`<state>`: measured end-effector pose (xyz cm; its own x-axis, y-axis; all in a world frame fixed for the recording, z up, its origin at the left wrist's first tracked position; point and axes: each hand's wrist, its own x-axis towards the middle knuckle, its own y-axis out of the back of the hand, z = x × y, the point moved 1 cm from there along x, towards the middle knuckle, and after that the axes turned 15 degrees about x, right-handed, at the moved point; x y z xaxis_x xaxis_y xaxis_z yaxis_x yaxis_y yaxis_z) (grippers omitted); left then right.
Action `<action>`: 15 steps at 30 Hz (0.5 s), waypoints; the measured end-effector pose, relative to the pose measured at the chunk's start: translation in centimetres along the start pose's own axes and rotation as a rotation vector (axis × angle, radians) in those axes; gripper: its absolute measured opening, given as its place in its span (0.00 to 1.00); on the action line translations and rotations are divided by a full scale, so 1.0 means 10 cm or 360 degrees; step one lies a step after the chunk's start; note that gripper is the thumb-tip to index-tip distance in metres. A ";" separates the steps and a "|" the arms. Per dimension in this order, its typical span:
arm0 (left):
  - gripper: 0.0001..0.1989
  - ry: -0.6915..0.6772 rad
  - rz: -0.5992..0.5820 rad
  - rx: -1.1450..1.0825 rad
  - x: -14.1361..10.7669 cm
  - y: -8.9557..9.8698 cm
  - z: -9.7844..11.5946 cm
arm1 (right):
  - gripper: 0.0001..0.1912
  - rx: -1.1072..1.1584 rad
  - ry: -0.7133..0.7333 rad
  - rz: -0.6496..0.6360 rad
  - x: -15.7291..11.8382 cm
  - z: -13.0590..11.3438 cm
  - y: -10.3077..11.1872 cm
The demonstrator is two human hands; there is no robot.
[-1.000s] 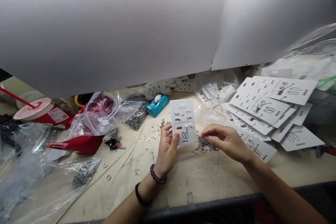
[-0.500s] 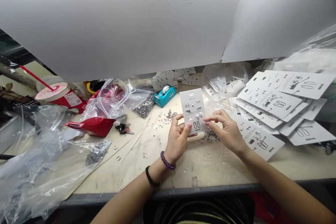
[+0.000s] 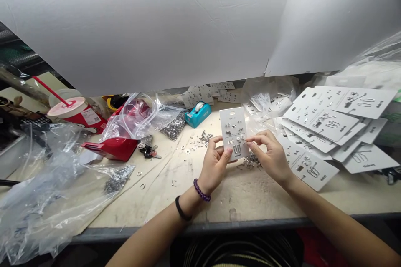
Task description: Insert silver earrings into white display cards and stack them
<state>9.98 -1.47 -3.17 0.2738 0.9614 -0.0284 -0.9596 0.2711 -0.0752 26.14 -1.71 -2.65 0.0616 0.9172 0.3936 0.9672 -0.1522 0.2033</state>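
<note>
A white earring card (image 3: 233,127) with several small metal pieces on its face stands nearly upright, tilted slightly. My left hand (image 3: 216,162) grips its lower left edge, thumb in front and fingers behind. At the card's right edge, my right hand (image 3: 267,152) has thumb and index finger pinched together; whatever lies between the fingertips is too small to make out. Behind and below the fingers lies a pile of small metal pieces (image 3: 251,160). Beside my right hand rests another filled card (image 3: 308,167) on the table.
Stacked filled cards (image 3: 332,119) spread at the right. A teal tape dispenser (image 3: 198,114) stands behind loose metal bits (image 3: 205,137). Leftward are a red scoop (image 3: 114,149), keys (image 3: 148,150), a red cup (image 3: 83,117) and clear plastic bags (image 3: 46,192). A white panel (image 3: 175,29) overhangs the back.
The card has shifted slightly right and down in the view, together with my left hand. My right fingertips remain at its right edge. The camera view has shifted a little.
</note>
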 end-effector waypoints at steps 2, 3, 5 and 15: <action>0.21 -0.0014 -0.0002 -0.0010 0.00 0.00 -0.01 | 0.07 0.0014 -0.0029 -0.0006 0.00 -0.01 0.01; 0.21 -0.0024 -0.0007 -0.0016 -0.01 0.00 -0.01 | 0.07 0.0030 -0.0053 -0.0014 0.00 -0.02 0.01; 0.21 -0.0043 -0.0022 -0.0031 -0.01 -0.01 -0.02 | 0.07 0.0147 -0.0177 -0.0033 0.00 -0.02 0.01; 0.21 -0.0011 0.0015 -0.0039 -0.02 -0.01 0.00 | 0.20 0.0869 -0.0780 -0.0274 0.05 0.04 0.00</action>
<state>10.00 -1.67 -3.16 0.2642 0.9642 -0.0224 -0.9602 0.2608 -0.0996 26.28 -1.10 -2.84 -0.1225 0.9898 -0.0733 0.9499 0.0955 -0.2977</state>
